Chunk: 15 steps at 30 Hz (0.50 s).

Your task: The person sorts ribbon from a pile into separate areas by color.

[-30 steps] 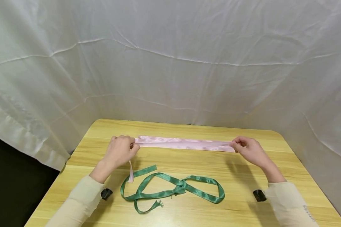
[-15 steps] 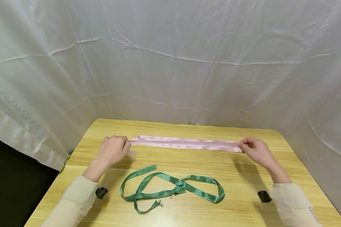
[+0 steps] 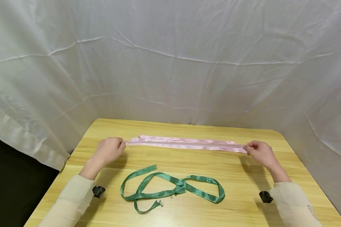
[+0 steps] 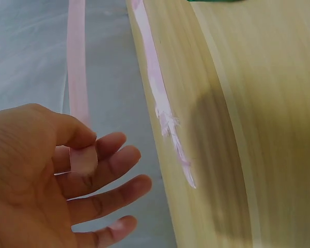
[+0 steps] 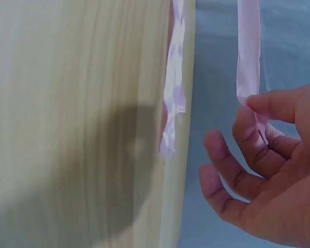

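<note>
A pale pink satin ribbon (image 3: 184, 144) stretches straight from side to side, raised over the back of the table. My left hand (image 3: 106, 153) pinches one end between thumb and index finger; in the left wrist view its short tail (image 4: 83, 159) lies against the other, spread fingers. At the far end, my right hand (image 3: 262, 154) pinches the ribbon (image 5: 249, 51) likewise, a short end sticking out past the thumb. Beneath it more pink ribbon (image 4: 154, 77) lies along the table's back edge, with frayed, narrowed ends showing in both wrist views.
A green satin ribbon (image 3: 180, 184), knotted in the middle with loops and loose tails, lies nearer the front of the wooden table (image 3: 216, 214). White cloth (image 3: 170, 78) hangs behind and on both sides. Black wrist cameras (image 3: 98, 191) hang by both sleeves.
Both hands have moved apart, the left one further left and the right one further right, drawing the pink ribbon out longer. Its dangling tail below the left hand no longer shows. The green ribbon stayed put.
</note>
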{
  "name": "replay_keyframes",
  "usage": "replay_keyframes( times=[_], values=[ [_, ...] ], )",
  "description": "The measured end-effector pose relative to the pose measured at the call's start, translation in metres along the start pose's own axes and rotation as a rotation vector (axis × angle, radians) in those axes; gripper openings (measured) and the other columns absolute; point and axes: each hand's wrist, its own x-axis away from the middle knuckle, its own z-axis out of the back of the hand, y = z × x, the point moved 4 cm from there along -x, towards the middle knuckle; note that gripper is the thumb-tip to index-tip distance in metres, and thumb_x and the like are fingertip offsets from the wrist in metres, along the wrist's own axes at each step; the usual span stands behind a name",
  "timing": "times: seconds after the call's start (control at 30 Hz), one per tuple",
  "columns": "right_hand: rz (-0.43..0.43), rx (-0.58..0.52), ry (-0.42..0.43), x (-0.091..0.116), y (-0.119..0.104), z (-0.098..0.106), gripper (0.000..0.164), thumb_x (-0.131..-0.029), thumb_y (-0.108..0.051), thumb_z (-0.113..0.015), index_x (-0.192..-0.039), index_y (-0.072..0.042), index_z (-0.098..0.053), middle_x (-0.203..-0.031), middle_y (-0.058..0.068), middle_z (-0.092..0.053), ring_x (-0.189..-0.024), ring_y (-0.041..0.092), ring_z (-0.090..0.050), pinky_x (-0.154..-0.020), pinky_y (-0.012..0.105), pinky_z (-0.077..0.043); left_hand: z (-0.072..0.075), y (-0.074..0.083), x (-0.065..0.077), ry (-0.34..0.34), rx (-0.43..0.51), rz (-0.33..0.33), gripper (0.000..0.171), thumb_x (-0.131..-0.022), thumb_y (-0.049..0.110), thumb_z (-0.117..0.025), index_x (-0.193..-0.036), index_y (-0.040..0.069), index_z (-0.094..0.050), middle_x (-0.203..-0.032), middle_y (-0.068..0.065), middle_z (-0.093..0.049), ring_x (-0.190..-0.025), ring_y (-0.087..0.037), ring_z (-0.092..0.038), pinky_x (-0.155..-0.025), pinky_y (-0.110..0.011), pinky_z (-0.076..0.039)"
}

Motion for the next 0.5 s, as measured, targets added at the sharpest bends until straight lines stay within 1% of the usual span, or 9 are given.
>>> replay_keyframes(
  times=[0.17,0.27,0.37,0.5],
  values=[
    [-0.012,0.026,0.025,-0.004,0.009,-0.004,0.032,-0.107,-0.026,-0.056,-0.105,0.003,-0.070,-0.092,0.015,-0.073,-0.066,0.016,-0.048,-0.062,0.032,-0.040,-0.003,-0.006,-0.001,-0.043,0.047,0.025,0.044,-0.105,0.014,-0.050,-0.063,0.018,-0.040,-0.057,0.004,-0.030,-0.053,-0.012,-0.029,-0.054,-0.029,-0.028],
    [-0.014,0.033,0.032,-0.007,0.013,-0.007,0.031,-0.105,-0.025,-0.056,-0.103,0.003,-0.070,-0.089,0.015,-0.072,-0.066,0.017,-0.050,-0.064,0.033,-0.041,-0.005,-0.007,-0.003,-0.072,0.073,0.044,0.044,-0.105,0.015,-0.055,-0.062,0.016,-0.047,-0.056,0.005,-0.032,-0.054,-0.012,-0.032,-0.055,-0.029,-0.029],
    [-0.026,0.028,0.026,-0.009,0.014,-0.009,0.030,-0.105,-0.023,-0.055,-0.101,0.003,-0.070,-0.088,0.015,-0.070,-0.067,0.019,-0.050,-0.065,0.034,-0.041,-0.005,-0.009,-0.006,-0.101,0.102,0.057,0.037,-0.103,0.015,-0.060,-0.066,0.012,-0.060,-0.056,0.005,-0.036,-0.054,-0.012,-0.035,-0.055,-0.029,-0.030],
    [-0.031,0.046,0.023,-0.010,0.014,-0.011,0.029,-0.104,-0.022,-0.056,-0.101,0.004,-0.070,-0.088,0.016,-0.070,-0.068,0.019,-0.050,-0.065,0.034,-0.041,-0.007,-0.011,-0.010,-0.158,0.137,0.046,0.033,-0.102,0.017,-0.066,-0.070,0.009,-0.069,-0.058,0.006,-0.041,-0.055,-0.012,-0.038,-0.057,-0.029,-0.032]
  ],
)
